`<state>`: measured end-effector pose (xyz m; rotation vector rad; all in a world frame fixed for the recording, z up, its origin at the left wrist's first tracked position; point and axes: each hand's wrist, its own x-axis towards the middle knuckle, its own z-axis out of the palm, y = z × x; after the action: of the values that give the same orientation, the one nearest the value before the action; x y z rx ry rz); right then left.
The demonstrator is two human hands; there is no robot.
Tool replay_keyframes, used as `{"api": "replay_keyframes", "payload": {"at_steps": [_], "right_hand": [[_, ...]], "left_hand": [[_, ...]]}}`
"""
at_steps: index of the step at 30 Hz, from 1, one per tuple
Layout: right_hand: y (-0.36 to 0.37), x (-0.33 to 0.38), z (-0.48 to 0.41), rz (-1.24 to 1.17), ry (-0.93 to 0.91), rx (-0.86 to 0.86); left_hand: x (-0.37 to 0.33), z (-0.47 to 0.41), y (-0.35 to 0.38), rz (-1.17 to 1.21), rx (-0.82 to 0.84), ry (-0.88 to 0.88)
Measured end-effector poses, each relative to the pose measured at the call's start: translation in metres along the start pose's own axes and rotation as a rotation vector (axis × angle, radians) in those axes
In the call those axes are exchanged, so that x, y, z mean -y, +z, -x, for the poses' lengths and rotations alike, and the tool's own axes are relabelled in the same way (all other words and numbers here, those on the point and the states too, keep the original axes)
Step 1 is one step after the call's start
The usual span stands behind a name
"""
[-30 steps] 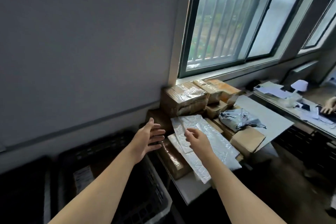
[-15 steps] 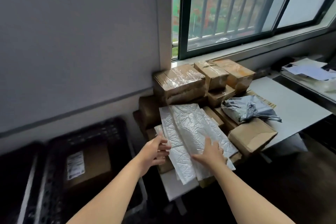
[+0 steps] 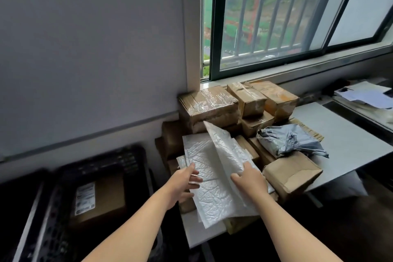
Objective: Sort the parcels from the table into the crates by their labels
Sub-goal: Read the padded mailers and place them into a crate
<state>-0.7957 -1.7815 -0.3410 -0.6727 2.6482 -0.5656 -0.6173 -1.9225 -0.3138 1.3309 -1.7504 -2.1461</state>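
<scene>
Several white bubble mailers lie stacked at the near left of the white table point(image 3: 348, 140). My right hand point(image 3: 249, 181) grips the near edge of the top bubble mailer point(image 3: 223, 149) and has tilted it up on edge. My left hand point(image 3: 184, 183) touches the left edge of the lower bubble mailer point(image 3: 204, 164) with fingers spread. Behind them stand taped cardboard boxes point(image 3: 209, 105), with a crumpled grey poly bag point(image 3: 287, 140) and a brown box point(image 3: 292, 174) to the right. A black crate point(image 3: 127, 159) at the lower left holds a labelled cardboard parcel point(image 3: 100, 198).
A second black crate point(image 3: 19, 198) stands at the far left. The wall and a barred window point(image 3: 276, 17) back the table. Another desk with loose papers point(image 3: 363, 95) stands at the far right. The floor below the table is dark.
The view has dropped and drawn closer. My right hand went from resting flat on the top mailer to lifting its edge upright. My left hand stays at the stack's left edge.
</scene>
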Motion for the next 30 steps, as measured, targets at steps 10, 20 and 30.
{"api": "replay_keyframes", "payload": {"at_steps": [10,20,30], "right_hand": [[-0.067,0.025,0.014,-0.094,-0.030,-0.287],[-0.131,0.148,0.091,-1.104,-0.430,-0.072],[-0.087,0.302,0.133,-1.146,-0.678,0.225]], "left_hand": [[-0.041,0.012,0.004,-0.062,0.081,0.093],[-0.105,0.063,-0.071,-0.006,0.101,0.508],[-0.157,0.145,-0.214,0.032,-0.218,0.933]]}}
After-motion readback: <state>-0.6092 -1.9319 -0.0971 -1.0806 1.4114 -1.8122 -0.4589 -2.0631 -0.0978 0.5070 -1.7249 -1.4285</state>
